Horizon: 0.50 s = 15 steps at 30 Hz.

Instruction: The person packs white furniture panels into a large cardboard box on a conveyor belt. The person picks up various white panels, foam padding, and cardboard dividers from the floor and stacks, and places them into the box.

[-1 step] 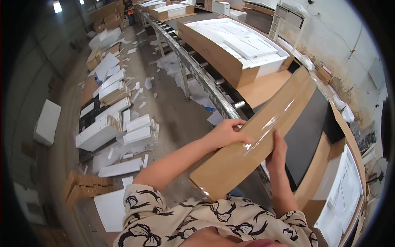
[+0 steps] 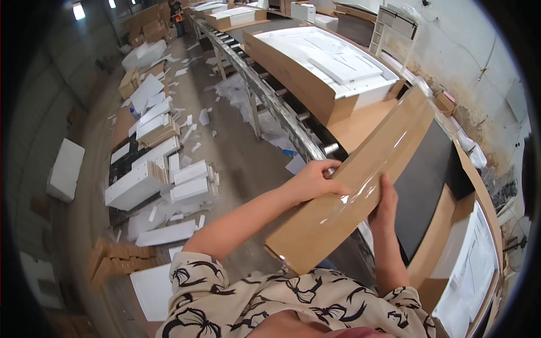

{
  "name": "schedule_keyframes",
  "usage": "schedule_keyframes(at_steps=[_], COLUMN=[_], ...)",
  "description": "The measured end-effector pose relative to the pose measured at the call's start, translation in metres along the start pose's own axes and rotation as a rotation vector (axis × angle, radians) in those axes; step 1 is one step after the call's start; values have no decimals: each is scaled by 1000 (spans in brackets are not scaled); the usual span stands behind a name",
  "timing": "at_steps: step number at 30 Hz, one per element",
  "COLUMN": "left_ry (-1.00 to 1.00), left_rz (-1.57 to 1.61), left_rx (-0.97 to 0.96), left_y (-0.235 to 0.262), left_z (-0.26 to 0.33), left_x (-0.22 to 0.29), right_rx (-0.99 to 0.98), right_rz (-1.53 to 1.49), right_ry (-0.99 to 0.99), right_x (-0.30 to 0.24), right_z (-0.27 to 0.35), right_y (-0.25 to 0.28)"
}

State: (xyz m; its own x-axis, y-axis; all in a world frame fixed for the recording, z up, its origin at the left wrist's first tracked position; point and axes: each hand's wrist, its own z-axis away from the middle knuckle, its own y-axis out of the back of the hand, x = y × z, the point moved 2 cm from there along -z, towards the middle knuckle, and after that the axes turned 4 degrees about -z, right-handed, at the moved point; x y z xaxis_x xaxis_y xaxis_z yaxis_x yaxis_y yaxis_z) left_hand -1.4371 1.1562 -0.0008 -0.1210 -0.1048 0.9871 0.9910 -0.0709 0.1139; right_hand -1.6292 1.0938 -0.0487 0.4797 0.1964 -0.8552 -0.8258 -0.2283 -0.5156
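Note:
A long, narrow brown cardboard box (image 2: pixel 369 169) with shiny clear tape along it is held up at a slant, its near end by my shirt and its far end pointing up and right. My left hand (image 2: pixel 316 181) grips its left edge, thumb on top and fingers partly hidden. On the opposite edge, my right hand (image 2: pixel 385 205) is closed with the thumb up; its other fingers are hidden by the box. Beneath and right of the box lies a dark sheet (image 2: pixel 425 188) on the roller conveyor (image 2: pixel 304 141).
An open carton (image 2: pixel 293 76) with white panels stands ahead on the conveyor; another carton (image 2: pixel 428 250) with wrapped white panels sits at near right. Stacked white boards (image 2: pixel 138 183) and plastic scraps litter the left floor. A person (image 2: pixel 177 19) stands far off.
The cardboard box has shifted very slightly right and tilted a little, my two hands moving with it. Both keep their hold.

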Motion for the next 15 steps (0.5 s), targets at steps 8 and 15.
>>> schedule_keyframes(at_steps=[8,15], left_ry=[-71,-7], left_rz=[31,50], left_rx=[-158,324], left_y=[165,378], left_z=[-92,-166], left_x=[1,-41], right_rx=[76,92], right_rz=[-104,-24], right_ry=[79,62], right_x=[-47,-82], right_z=[-218,-389], right_y=[-50,-39])
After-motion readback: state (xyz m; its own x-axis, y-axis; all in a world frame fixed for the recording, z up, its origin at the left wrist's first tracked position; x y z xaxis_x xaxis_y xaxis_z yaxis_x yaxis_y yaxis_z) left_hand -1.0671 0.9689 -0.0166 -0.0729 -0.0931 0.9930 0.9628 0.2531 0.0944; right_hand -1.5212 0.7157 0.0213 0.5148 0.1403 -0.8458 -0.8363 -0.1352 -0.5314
